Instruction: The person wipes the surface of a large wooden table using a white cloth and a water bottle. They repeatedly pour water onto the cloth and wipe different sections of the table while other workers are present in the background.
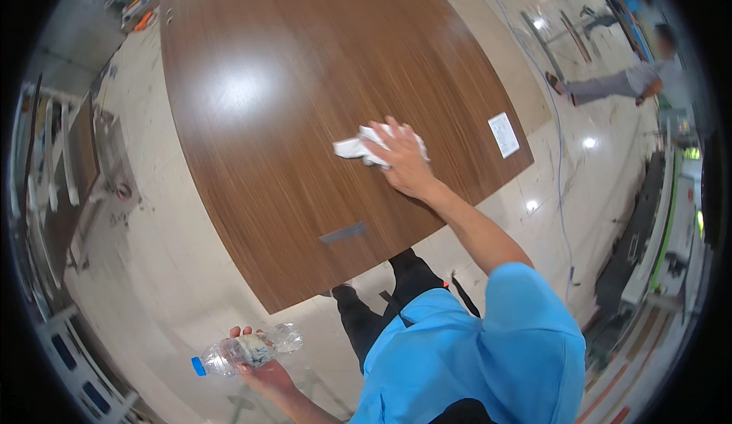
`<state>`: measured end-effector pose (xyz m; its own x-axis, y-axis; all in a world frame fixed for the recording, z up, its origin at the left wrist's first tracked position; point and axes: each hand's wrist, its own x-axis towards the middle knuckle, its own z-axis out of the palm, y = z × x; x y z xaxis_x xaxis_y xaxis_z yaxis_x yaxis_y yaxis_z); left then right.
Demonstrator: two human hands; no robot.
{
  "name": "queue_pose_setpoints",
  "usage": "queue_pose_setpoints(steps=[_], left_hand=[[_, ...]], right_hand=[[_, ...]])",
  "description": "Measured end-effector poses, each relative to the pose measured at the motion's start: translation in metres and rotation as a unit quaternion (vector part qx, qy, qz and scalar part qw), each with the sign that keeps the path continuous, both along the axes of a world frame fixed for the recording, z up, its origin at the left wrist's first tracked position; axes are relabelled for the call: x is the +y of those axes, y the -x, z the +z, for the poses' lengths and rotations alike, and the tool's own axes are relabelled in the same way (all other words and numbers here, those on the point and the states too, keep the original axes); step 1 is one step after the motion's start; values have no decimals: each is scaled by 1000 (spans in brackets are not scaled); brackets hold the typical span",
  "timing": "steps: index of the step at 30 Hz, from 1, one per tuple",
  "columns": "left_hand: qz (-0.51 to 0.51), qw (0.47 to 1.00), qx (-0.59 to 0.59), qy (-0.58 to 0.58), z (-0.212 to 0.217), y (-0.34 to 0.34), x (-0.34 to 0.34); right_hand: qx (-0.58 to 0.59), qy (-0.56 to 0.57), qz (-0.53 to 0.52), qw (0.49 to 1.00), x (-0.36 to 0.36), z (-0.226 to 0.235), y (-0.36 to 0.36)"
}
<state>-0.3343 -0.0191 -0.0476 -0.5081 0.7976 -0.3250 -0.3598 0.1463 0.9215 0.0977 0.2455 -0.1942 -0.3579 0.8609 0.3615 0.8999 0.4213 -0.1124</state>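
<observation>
A large brown wood-grain panel [305, 119] lies face up in front of me. My right hand [404, 161] presses a crumpled white cloth [352, 148] against it, fingers spread over the cloth. Left of the panel's near corner, my left hand [263, 374] is wrapped round a clear plastic bottle [221, 357] with a blue cap. The bottle is tipped on its side, its cap pointing left. Nearer to me on the panel is a dark grey rectangular strip [343, 232]. A white printed sheet [503, 135] lies near the right edge.
A blue cable [559, 149] runs along the floor [152, 233] to the right. Farther right, another person [625, 81] is near metal bars [541, 45]. Racks with panels [69, 165] stand at the left, and long boards [629, 233] at the right.
</observation>
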Motion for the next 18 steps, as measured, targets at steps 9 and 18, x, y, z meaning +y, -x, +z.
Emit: queue_pose_setpoints(steps=[9, 18], left_hand=[[-124, 989, 34, -66, 15, 77, 13], [-115, 990, 30, -74, 20, 97, 19]], right_hand=[[35, 114, -191, 974, -162, -48, -27], [12, 15, -246, 969, 31, 7, 78]])
